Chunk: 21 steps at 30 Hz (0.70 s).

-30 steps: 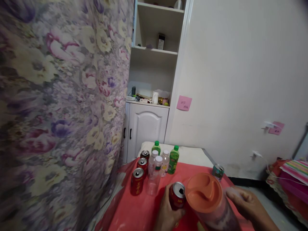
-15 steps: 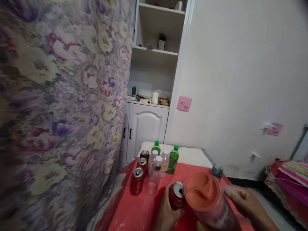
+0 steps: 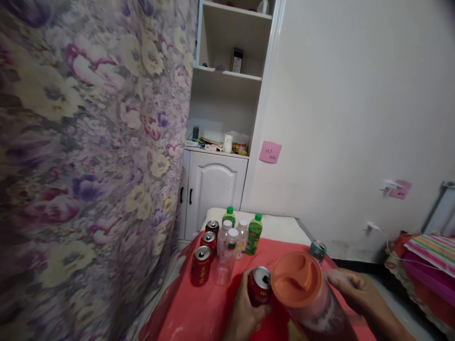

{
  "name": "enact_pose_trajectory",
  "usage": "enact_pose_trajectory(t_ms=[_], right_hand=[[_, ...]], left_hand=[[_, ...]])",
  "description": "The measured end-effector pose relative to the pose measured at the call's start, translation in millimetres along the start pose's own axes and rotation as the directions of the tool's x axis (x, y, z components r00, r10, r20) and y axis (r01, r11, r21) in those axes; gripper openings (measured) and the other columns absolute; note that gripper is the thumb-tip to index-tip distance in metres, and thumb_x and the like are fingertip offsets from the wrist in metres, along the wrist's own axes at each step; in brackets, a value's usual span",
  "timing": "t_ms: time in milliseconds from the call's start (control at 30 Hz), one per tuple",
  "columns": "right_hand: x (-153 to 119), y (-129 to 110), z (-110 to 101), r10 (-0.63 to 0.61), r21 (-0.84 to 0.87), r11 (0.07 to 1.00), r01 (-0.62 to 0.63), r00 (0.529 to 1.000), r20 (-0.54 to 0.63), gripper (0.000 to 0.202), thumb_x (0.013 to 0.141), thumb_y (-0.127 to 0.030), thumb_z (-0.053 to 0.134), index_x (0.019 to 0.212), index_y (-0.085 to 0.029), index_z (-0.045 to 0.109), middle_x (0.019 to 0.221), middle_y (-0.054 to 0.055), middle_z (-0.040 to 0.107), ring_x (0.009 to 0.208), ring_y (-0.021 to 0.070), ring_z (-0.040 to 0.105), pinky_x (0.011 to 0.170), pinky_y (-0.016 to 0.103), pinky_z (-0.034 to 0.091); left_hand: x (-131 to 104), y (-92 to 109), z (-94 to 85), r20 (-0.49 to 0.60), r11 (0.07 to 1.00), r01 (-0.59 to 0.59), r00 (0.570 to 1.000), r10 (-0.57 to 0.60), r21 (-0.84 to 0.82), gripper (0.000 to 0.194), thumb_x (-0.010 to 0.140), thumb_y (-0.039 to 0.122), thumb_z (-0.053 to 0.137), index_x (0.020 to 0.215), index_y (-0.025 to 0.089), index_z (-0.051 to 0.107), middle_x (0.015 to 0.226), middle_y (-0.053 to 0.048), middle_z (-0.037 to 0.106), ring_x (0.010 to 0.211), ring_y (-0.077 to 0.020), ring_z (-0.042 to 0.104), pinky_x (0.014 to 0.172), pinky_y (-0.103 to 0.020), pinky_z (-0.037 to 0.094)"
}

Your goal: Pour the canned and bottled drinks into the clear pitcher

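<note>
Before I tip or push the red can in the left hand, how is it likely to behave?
The red can could spill if tipped: its top is open, though the contents are hidden. Its round side might roll if laid down. The left hand curled around it probably steadies it.
</note>
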State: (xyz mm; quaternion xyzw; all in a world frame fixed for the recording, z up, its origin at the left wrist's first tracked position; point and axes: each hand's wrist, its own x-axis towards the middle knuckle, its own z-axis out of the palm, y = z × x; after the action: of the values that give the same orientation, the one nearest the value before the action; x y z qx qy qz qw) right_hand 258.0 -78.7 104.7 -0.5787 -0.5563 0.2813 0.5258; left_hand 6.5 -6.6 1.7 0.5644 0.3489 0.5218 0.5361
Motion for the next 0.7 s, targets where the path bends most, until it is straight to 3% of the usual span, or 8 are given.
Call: enact_pose_trajectory(t_ms=[233, 500, 700], right_hand=[[-2.1, -7.6, -1.7, -0.011, -0.063, 0.998, 0.008, 0.999, -0.037, 0.064, 0.066, -0.079, 0.071, 0.049, -0.021, 0.047, 0.054, -0.005, 0.032, 0.055, 0.0125, 0.026, 0.052, 0.026, 0.031], [-4.3, -12.2, -1.3, -0.008, 0.014, 1.0, 0.009, 0.999, -0.05, 0.059, 0.068, -0.073, 0.073, 0.051, -0.021, 0.054, 0.054, -0.002, 0.041, 0.054, 0.0138, 0.034, 0.052, 0.026, 0.036], [1.9, -1.8, -10.3, 0.019, 0.016, 1.0, -0.02, 1.0, 0.015, 0.059, 0.067, -0.073, 0.075, 0.053, -0.019, 0.054, 0.056, -0.003, 0.039, 0.056, 0.0125, 0.032, 0.053, 0.025, 0.035]], left_hand=[[-0.5, 4.1, -0.4, -0.008, 0.998, 0.029, 1.0, -0.028, 0.054, 0.069, 0.05, 0.001, 0.066, 0.115, 0.023, 0.058, 0.113, -0.006, 0.074, 0.11, -0.0303, 0.067, 0.095, -0.036, 0.051], [-0.5, 6.2, -1.0, -0.007, 0.998, 0.059, 0.998, -0.058, 0.013, 0.07, 0.05, 0.0, 0.066, 0.117, 0.021, 0.058, 0.112, -0.007, 0.073, 0.108, -0.0307, 0.067, 0.092, -0.036, 0.052], [-1.4, 6.7, -2.0, 0.006, 0.999, 0.028, 1.0, -0.027, -0.024, 0.068, 0.05, 0.003, 0.071, 0.115, 0.02, 0.06, 0.114, -0.007, 0.074, 0.111, -0.0323, 0.065, 0.094, -0.037, 0.051]])
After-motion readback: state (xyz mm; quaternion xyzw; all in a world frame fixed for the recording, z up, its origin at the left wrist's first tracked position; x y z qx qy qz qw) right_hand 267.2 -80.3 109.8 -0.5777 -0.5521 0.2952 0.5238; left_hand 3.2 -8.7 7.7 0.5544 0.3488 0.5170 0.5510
